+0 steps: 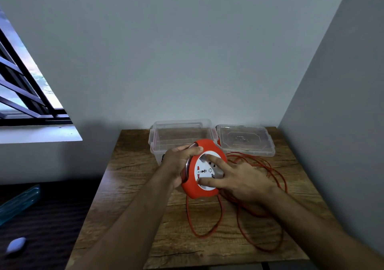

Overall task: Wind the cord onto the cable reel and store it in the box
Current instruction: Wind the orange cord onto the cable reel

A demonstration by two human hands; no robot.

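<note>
My left hand [178, 162] grips the orange cable reel [204, 148] by its left edge and holds it tilted above the table. The reel's white socket face [204, 172] points toward me. My right hand [241, 179] rests on that face with fingers spread, fingertips on the white disc. The orange cord [207, 226] lies in loose loops on the table below and right of the reel. A clear plastic box [178, 133] stands open behind the reel.
The box's clear lid [245, 139] lies flat to the right of the box. The wooden table [128, 186] sits in a corner, walls behind and to the right. A barred window is at left; a dark surface with a teal object [18, 203] lies lower left.
</note>
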